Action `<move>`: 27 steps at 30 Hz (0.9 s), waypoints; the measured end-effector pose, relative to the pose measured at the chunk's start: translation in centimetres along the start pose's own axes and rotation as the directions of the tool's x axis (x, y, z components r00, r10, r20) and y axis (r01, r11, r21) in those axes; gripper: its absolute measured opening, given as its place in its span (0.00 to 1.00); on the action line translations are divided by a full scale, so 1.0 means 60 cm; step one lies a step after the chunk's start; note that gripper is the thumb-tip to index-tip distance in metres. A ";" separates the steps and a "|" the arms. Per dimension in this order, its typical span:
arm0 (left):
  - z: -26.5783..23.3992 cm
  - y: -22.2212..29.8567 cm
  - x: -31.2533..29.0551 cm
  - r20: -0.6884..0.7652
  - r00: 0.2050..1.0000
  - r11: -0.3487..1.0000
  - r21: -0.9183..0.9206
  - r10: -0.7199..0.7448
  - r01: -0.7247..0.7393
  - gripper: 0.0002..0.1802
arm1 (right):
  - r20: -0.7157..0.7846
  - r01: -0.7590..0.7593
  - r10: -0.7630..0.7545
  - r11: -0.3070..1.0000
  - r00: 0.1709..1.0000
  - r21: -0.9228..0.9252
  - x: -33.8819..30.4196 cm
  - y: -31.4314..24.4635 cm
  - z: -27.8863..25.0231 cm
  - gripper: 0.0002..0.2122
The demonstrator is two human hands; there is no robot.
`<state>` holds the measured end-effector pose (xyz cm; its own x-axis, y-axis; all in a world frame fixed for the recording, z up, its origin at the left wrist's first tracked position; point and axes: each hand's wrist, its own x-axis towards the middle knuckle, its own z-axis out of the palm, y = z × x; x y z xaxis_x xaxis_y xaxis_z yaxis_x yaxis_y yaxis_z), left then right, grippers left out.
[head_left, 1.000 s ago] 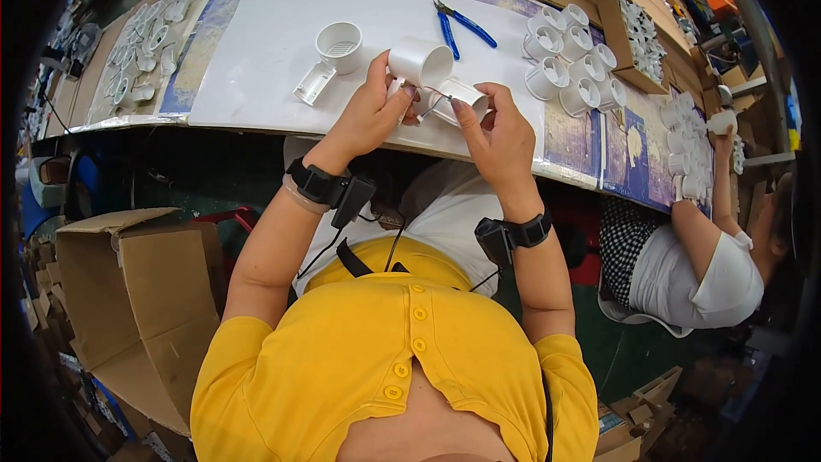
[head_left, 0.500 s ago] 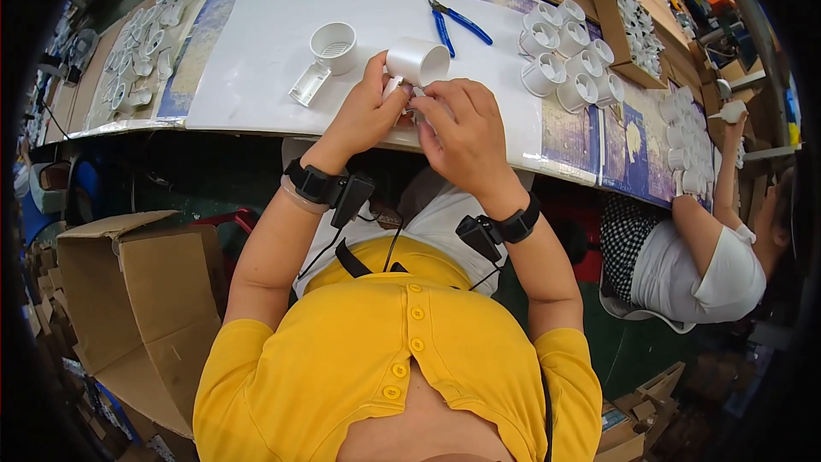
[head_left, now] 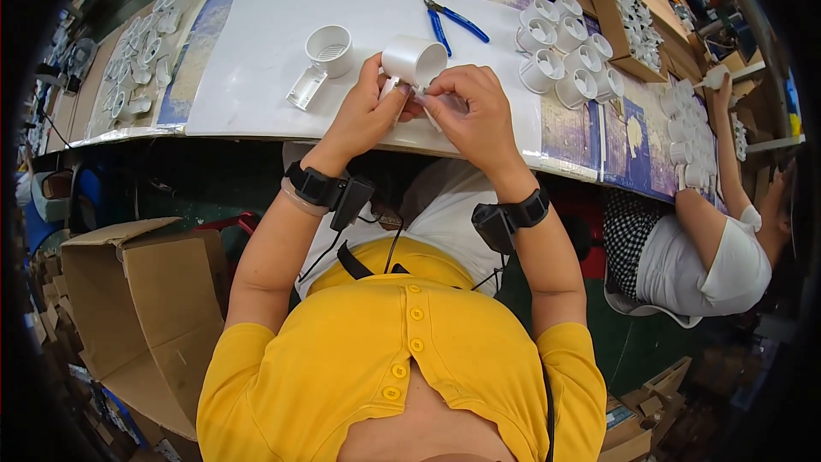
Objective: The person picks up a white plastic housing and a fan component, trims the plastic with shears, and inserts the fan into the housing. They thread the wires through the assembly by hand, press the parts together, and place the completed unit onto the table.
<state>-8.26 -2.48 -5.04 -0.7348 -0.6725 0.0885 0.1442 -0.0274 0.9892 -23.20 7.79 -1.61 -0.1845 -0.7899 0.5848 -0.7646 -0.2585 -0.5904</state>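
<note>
My left hand (head_left: 368, 115) is closed round the lower part of a white plastic cup-shaped piece (head_left: 410, 58), which lies tilted over the near part of the white sheet, its open end toward the right. My right hand (head_left: 479, 120) pinches a thin white plastic strip (head_left: 431, 116) beside the narrow end below the cup. Fingers hide where the strip and the cup-shaped piece meet. Just left of my hands, a similar white cup piece (head_left: 330, 51) with a rectangular open arm rests on the sheet. Blue-handled side cutters (head_left: 453, 24) lie with their jaws open beyond my right hand.
Several white cups (head_left: 541, 71) stand grouped at the right, beside a cardboard box of small white parts (head_left: 637, 30). More white pieces (head_left: 141, 51) are heaped at the far left. A co-worker (head_left: 697, 257) sits at the right. An open carton (head_left: 145, 308) stands below left.
My right hand has turned and its fingers have drawn together on the thin white strip. My left hand and the cup-shaped piece stay nearly in place. The co-worker's raised hand has shifted away.
</note>
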 end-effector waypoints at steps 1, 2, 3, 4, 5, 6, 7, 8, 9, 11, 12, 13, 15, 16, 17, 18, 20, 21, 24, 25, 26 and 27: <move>0.001 0.000 0.002 0.010 1.000 1.000 0.001 -0.004 0.004 0.26 | 0.008 -0.034 0.034 0.999 0.999 0.009 0.001 0.001 0.001 0.09; 0.001 0.001 0.002 0.020 1.000 1.000 0.001 -0.008 0.007 0.26 | 0.017 -0.068 0.068 0.997 0.998 0.018 0.002 0.001 0.003 0.09; 0.000 0.001 0.002 0.019 1.000 1.000 0.003 -0.008 0.008 0.26 | 0.017 -0.068 0.068 0.997 0.998 0.020 0.004 0.002 0.003 0.09; -0.001 0.001 0.002 0.023 1.000 1.000 0.001 -0.019 0.019 0.26 | 0.029 -0.072 0.071 0.997 0.997 0.036 0.006 0.002 0.001 0.10; -0.002 0.002 0.001 0.027 0.999 1.000 -0.001 -0.029 0.029 0.26 | 0.042 -0.076 0.074 0.996 0.996 0.051 0.008 0.002 -0.001 0.10; -0.002 0.002 0.000 0.031 0.999 0.999 -0.004 -0.041 0.041 0.26 | 0.055 -0.082 0.078 0.994 0.995 0.066 0.007 0.003 -0.002 0.11; -0.002 0.002 -0.001 0.031 0.999 0.999 -0.004 -0.043 0.043 0.26 | 0.056 -0.084 0.080 0.994 0.995 0.066 0.007 0.005 -0.003 0.11; -0.003 0.003 -0.001 0.020 0.999 0.999 -0.028 -0.038 0.038 0.25 | 0.045 -0.021 0.020 1.000 0.999 0.014 0.007 0.009 -0.003 0.12; -0.004 0.005 -0.001 0.009 0.999 0.998 -0.051 -0.033 0.034 0.25 | 0.037 0.042 -0.040 0.998 0.998 -0.039 0.007 0.013 -0.002 0.12; -0.003 0.008 -0.001 -0.002 1.000 0.997 -0.076 -0.031 0.031 0.25 | 0.034 0.102 -0.099 0.990 0.994 -0.093 0.007 0.016 -0.005 0.13; -0.002 0.010 -0.001 0.005 1.000 0.995 -0.094 -0.023 0.024 0.25 | 0.046 0.125 -0.121 0.988 0.992 -0.095 0.007 0.016 -0.007 0.13; -0.001 0.011 -0.001 0.012 1.000 0.994 -0.112 -0.016 0.017 0.25 | 0.058 0.148 -0.142 0.984 0.988 -0.097 0.008 0.015 -0.010 0.14; -0.002 0.011 -0.002 0.018 1.000 0.991 -0.131 -0.009 0.012 0.25 | 0.071 0.170 -0.163 0.981 0.984 -0.097 0.011 0.013 -0.011 0.15; -0.002 0.011 -0.001 0.017 1.000 0.992 -0.124 -0.013 0.015 0.25 | 0.075 0.172 -0.167 0.983 0.983 -0.060 0.012 0.011 -0.012 0.15; -0.004 0.010 -0.001 0.017 1.000 0.993 -0.118 -0.017 0.019 0.25 | 0.079 0.173 -0.171 0.985 0.982 -0.022 0.013 0.010 -0.012 0.15; -0.005 0.010 0.000 0.017 1.000 0.993 -0.112 -0.021 0.022 0.25 | 0.083 0.175 -0.175 0.985 0.981 0.015 0.014 0.009 -0.012 0.15; -0.010 0.005 0.001 0.021 1.000 0.995 -0.095 -0.011 0.013 0.25 | 0.071 0.176 -0.177 0.984 0.982 0.010 0.015 0.011 -0.008 0.15; -0.012 0.001 0.002 0.025 1.000 0.997 -0.078 -0.001 0.003 0.25 | 0.059 0.179 -0.179 0.984 0.982 0.003 0.017 0.013 -0.007 0.14; -0.013 -0.005 0.003 0.022 1.000 0.998 -0.054 0.018 -0.017 0.25 | 0.036 0.191 -0.190 0.981 0.981 -0.032 0.019 0.010 0.001 0.13; -0.013 -0.006 0.003 0.015 0.999 0.999 -0.047 0.028 -0.027 0.25 | 0.024 0.200 -0.199 0.978 0.980 -0.062 0.020 0.008 0.004 0.12; -0.013 -0.006 0.003 0.009 0.999 0.999 -0.040 0.037 -0.037 0.25 | 0.013 0.208 -0.208 0.974 0.978 -0.093 0.020 0.006 0.007 0.11; -0.013 -0.006 0.003 0.010 0.999 0.999 -0.040 0.037 -0.036 0.25 | 0.013 0.207 -0.207 0.974 0.978 -0.092 0.020 0.005 0.009 0.11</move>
<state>-7.94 -3.15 -5.46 -0.7353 -0.6659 0.1259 0.1971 -0.0324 0.9798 -23.33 6.45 -1.39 -0.0145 -0.7264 0.6871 -0.8399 -0.3640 -0.4026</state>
